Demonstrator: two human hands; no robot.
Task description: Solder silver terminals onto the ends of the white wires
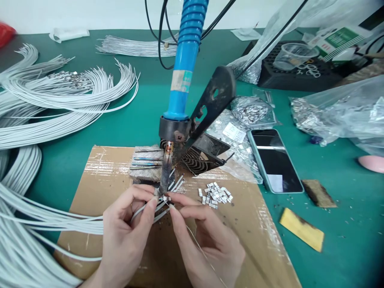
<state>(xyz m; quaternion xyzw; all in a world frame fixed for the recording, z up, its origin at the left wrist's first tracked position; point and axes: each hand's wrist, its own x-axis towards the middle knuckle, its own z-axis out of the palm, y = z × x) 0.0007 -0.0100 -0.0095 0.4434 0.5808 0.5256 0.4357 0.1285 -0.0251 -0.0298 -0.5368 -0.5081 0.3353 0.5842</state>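
Note:
My left hand (132, 224) pinches a white cable close to its end, between thumb and fingertips. My right hand (207, 236) is closed on a thin solder wire (207, 258), which trails down past the palm. Between the two sets of fingertips a small silvery metal piece (165, 199) sits right under the tip of the soldering iron (180, 80). The blue-handled iron is held in a black stand (214, 96), pointing down. Fingers partly cover the joint, so contact with the tip is hard to make out. Several white cables (177, 184) lie behind the hands.
Bundles of white cables (60, 132) fill the left side. Small metal pieces (216, 195) lie heaped on the cardboard (255, 232). Farther right are a phone (277, 160), a yellow sponge (302, 229), a brown pad (318, 193) and plastic bags (339, 108) of parts.

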